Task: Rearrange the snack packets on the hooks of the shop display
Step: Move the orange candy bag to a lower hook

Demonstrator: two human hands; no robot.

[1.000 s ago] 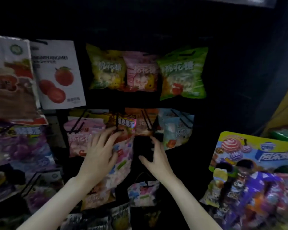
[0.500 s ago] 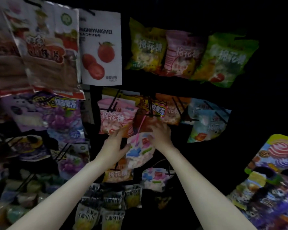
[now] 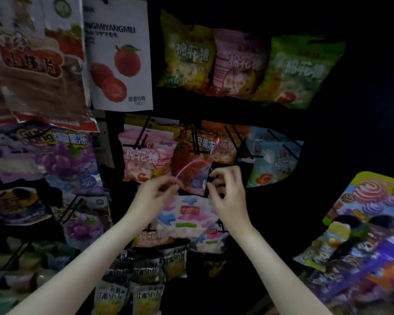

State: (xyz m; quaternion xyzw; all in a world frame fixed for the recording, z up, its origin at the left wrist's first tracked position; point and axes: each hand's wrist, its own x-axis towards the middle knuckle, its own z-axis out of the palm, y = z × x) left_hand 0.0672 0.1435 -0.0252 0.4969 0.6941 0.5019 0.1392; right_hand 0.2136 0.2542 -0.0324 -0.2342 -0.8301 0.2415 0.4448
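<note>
- Left hand (image 3: 154, 196): thumb and forefinger pinched on the left end of a pink cord loop (image 3: 192, 163).
- Right hand (image 3: 229, 193): fingers curled, pinching the loop's right end at the top edge of the bag.
- Pastel candy bag (image 3: 189, 215): hangs under the loop, between both wrists, off any hook.
- Hook (image 3: 195, 142): at 12 o'clock of the loop, carrying an orange jelly packet (image 3: 191, 160).
- Pink marshmallow packet (image 3: 143, 155): at 10 o'clock of the hands.
- Blue packet (image 3: 273, 160): at 2 o'clock.
</note>
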